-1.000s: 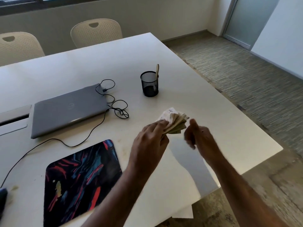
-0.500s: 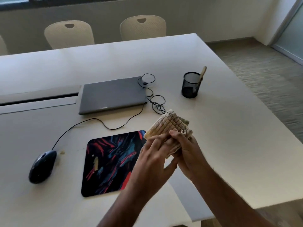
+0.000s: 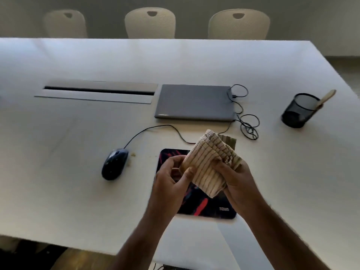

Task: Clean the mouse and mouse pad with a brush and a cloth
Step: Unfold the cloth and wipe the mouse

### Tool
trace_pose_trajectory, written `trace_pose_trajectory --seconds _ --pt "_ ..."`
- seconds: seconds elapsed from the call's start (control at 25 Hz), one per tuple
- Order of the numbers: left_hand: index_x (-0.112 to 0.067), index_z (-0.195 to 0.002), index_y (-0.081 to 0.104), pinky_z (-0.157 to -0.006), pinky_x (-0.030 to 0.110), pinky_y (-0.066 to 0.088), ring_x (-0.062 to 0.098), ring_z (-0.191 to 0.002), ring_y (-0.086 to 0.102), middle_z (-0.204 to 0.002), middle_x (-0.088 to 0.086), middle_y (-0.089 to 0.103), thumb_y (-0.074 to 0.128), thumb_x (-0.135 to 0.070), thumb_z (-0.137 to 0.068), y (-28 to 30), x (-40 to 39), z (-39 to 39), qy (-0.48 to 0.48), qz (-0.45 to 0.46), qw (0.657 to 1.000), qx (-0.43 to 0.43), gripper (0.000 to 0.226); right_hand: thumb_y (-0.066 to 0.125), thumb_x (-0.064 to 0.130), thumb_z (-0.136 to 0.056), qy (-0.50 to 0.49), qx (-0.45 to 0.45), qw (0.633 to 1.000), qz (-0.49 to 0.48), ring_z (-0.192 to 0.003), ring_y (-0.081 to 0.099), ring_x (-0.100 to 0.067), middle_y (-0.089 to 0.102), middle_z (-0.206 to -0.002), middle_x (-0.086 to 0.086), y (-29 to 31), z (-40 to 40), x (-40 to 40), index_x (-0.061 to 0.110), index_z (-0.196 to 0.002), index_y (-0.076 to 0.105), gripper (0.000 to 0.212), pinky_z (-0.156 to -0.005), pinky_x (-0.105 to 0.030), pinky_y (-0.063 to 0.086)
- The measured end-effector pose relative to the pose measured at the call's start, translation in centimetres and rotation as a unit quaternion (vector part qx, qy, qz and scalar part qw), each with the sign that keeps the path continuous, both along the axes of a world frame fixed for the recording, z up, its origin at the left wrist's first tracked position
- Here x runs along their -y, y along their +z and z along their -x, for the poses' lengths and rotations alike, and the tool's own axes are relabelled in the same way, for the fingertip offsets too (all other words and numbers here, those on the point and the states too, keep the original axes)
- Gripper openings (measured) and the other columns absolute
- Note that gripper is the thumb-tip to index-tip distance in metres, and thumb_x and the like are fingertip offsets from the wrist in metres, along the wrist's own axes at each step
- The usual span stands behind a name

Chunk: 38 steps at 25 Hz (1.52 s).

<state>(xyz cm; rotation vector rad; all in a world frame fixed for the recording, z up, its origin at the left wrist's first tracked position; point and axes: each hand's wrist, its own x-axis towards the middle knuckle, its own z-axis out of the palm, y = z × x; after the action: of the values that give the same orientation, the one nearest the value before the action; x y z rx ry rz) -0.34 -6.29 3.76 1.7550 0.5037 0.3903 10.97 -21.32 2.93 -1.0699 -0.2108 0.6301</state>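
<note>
Above mouse pad (image 3: 204,208): cloth (image 3: 210,162) (both hands (image 3: 202,180))

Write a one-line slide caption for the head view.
Both hands, left and right, hold a striped cloth above the mouse pad; mouse alongside.

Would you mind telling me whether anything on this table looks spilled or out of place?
Yes: small yellowish crumbs lie on the white table just right of the mouse, which looks speckled too. The mouse sits off the mouse pad, to its left.
</note>
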Motion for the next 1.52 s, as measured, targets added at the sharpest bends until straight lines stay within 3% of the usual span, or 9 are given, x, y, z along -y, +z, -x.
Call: trace_pose_trajectory --seconds 0.36,0.48,0.64,0.76,0.92,1.08,1.28,1.44,1.52 --pt "-0.011 -0.11 0.07 -0.075 0.027 0.059 0.023 -0.095 0.074 -0.101 0.01 0.076 0.075 -0.023 -0.087 0.6 -7.0 3.7 0.07 0.227 0.967 0.09 0.027 0.081 0.01 -0.088 0.099 -0.057 0.988 -0.103 -0.131 0.062 -0.037 0.066 -0.136 -0.019 -0.1 4.6 -9.6 0.014 -0.134 0.065 0.048 -0.1 -0.052 0.057" --pt "-0.024 -0.109 0.072 -0.073 0.023 0.057 0.016 -0.094 0.073 -0.103 0.004 0.076 0.076 -0.033 -0.087 -0.1 -9.2 5.5 0.09 0.188 0.975 0.073 0.024 0.075 0.009 -0.093 0.119 -0.008 0.991 -0.052 -0.127 0.066 -0.036 0.07 -0.131 -0.016 -0.1 5.0 -12.0 0.017 -0.129 0.069 0.037 -0.099 -0.053 0.058" --pt "-0.043 -0.121 0.055 -0.077 0.023 0.058 0.01 -0.109 0.063 -0.117 -0.021 0.062 0.069 -0.065 -0.083 -2.3 -12.2 8.6 0.172 -0.032 0.985 0.002 0.046 0.071 0.011 -0.094 0.094 0.156 0.982 0.039 -0.123 0.069 -0.024 0.072 -0.129 -0.004 0.4 4.5 -14.8 0.029 -0.125 0.071 0.036 -0.096 -0.039 0.061" --pt "-0.038 -0.133 0.044 -0.092 0.03 0.052 0.005 -0.124 0.044 -0.13 -0.029 0.045 0.073 -0.073 -0.074 -4.5 -15.1 10.1 0.22 -0.141 0.963 -0.068 0.074 0.071 0.011 -0.095 0.066 0.319 0.934 0.148 -0.112 0.072 -0.01 0.074 -0.121 0.01 0.6 4.0 -16.6 0.027 -0.125 0.07 0.034 -0.087 -0.025 0.061" --pt "-0.023 -0.137 0.049 -0.101 0.035 0.039 0.017 -0.125 0.04 -0.133 -0.002 0.05 0.064 -0.081 -0.073 -6.8 -17.9 10.0 0.202 -0.26 0.925 -0.191 0.088 0.058 0.014 -0.091 0.098 0.463 0.844 0.254 -0.074 0.071 -0.007 0.073 -0.098 0.016 0.6 4.5 -18.2 0.036 -0.11 0.064 0.03 -0.06 -0.031 0.06" --pt "-0.028 -0.125 0.056 -0.093 0.035 0.034 0.018 -0.119 0.041 -0.123 -0.006 0.049 0.056 -0.087 -0.071 -7.3 -18.6 8.8 0.193 -0.297 0.907 -0.229 0.08 0.053 0.033 -0.088 0.092 0.613 0.714 0.325 -0.111 0.066 -0.008 0.074 -0.126 0.009 0.6 4.9 -19.8 0.023 -0.123 0.07 0.04 -0.086 -0.021 0.051" --pt "-0.027 -0.117 0.06 -0.089 0.035 0.035 0.019 -0.112 0.048 -0.114 -0.008 0.057 0.054 -0.074 -0.07 -7.0 -19.3 8.0 0.202 -0.29 0.912 -0.208 0.066 0.067 0.023 -0.092 0.105 0.671 0.644 0.352 -0.124 0.067 -0.018 0.071 -0.136 0.001 -0.1 5.4 -21.0 0.016 -0.137 0.065 0.045 -0.096 -0.044 0.058" --pt "-0.024 -0.112 0.065 -0.082 0.033 0.032 0.022 -0.101 0.058 -0.104 -0.005 0.066 0.046 -0.052 -0.082 -6.0 -19.6 8.4 0.208 -0.296 0.919 -0.156 0.045 0.069 0.027 -0.096 0.106 0.733 0.597 0.308 -0.141 0.055 -0.02 0.055 -0.155 0.003 -0.2 6.8 -21.4 0.023 -0.151 0.054 0.057 -0.1 -0.04 0.052" --pt "-0.021 -0.118 0.068 -0.087 0.035 0.038 0.024 -0.105 0.064 -0.116 -0.001 0.069 0.06 -0.036 -0.093 -5.9 -19.8 8.8 0.202 -0.306 0.926 -0.087 0.03 0.071 0.028 -0.096 0.097 0.768 0.565 0.287 -0.14 0.055 -0.024 0.053 -0.157 0.005 0.1 7.7 -21.7 0.025 -0.151 0.055 0.058 -0.096 -0.041 0.05"
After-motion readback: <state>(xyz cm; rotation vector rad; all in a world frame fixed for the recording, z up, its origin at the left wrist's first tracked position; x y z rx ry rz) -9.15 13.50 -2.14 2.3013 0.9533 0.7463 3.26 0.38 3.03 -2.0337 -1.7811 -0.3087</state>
